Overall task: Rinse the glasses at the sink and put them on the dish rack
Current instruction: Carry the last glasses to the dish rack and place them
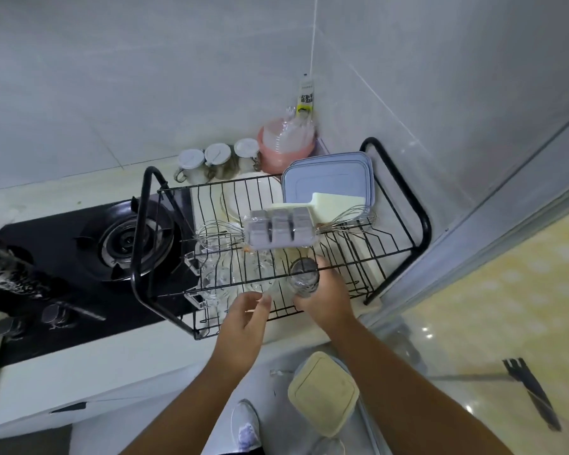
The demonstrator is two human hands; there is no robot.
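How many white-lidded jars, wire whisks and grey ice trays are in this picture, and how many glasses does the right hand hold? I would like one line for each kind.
White-lidded jars: 3
Wire whisks: 2
Grey ice tray: 1
Glass in the right hand: 1
Total: 7

**Posture of the two arms at the counter.** The bare left forearm and the bare right forearm enter from the near edge and converge toward the far centre. The left hand has its back upward and its wrist straight. Its fingers are loosely extended, its thumb points right, and it grasps nothing. The right hand lies just to the right, apart from the left, with fingers and thumb curled round a clear cylindrical drinking glass.
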